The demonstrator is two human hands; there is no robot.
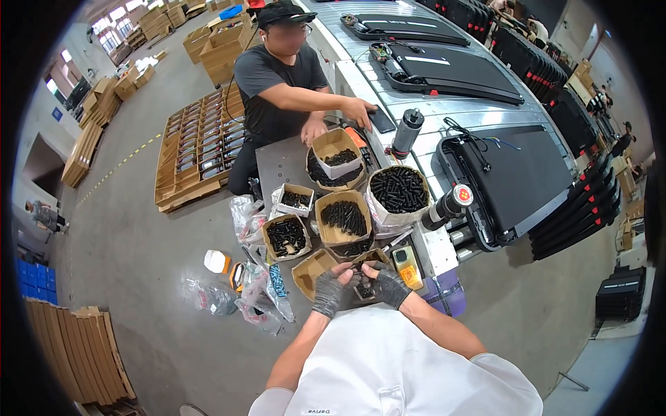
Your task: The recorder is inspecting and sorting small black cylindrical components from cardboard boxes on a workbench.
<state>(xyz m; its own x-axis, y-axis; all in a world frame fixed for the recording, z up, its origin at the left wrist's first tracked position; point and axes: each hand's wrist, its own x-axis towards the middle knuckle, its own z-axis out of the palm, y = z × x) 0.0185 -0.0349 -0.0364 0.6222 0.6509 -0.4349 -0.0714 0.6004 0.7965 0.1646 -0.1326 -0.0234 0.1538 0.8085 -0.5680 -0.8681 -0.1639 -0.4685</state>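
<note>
My left hand (331, 291) and my right hand (390, 283), in grey fingerless gloves, are close together at the near end of the bench. Thumbs and fingers of both are pinched inward. Whatever they hold is too small to make out. Beneath them is a small box of dark parts (364, 290), partly covered by the hands. Left of it stands a cardboard box (303, 272) with its brown inside showing. Just beyond are a box of black screws (343, 216) and a smaller box of black pieces (286, 236). A phone (402, 258) with a yellow-orange part lies beside my right hand.
A large tub of black parts (398, 190) stands farther back. Dark cylindrical motors (409, 130) stand by the roller conveyor (416, 104), which carries black flat machines (451, 73). Across the bench, a person (281, 90) reaches toward the conveyor. Plastic bags (258, 295) lie at left.
</note>
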